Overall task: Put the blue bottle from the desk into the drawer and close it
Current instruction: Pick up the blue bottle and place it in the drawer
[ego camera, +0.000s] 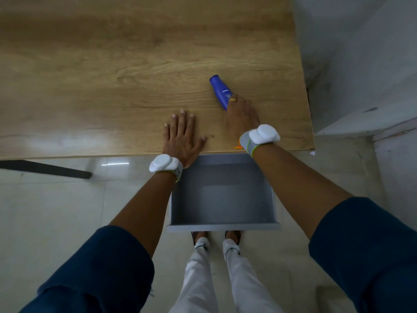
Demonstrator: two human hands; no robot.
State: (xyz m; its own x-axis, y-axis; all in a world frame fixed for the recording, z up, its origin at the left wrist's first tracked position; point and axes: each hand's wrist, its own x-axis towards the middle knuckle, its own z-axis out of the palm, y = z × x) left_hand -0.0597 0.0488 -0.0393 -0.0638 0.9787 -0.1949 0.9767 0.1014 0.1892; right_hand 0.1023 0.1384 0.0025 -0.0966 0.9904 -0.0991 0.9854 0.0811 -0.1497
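A blue bottle [220, 89] stands on the wooden desk [112, 75] near its right end, tilted with its cap pointing away from me. My right hand [242, 115] is wrapped around the bottle's lower half. My left hand [181, 136] lies flat on the desk near the front edge, fingers spread, holding nothing. Below the desk edge, a grey drawer [222, 227] is pulled out toward me and shows nothing inside it.
A white wall and a ledge [365, 118] run along the right of the desk. A dark bar [45, 169] lies on the pale tiled floor under the desk at left. My feet stand just behind the drawer front.
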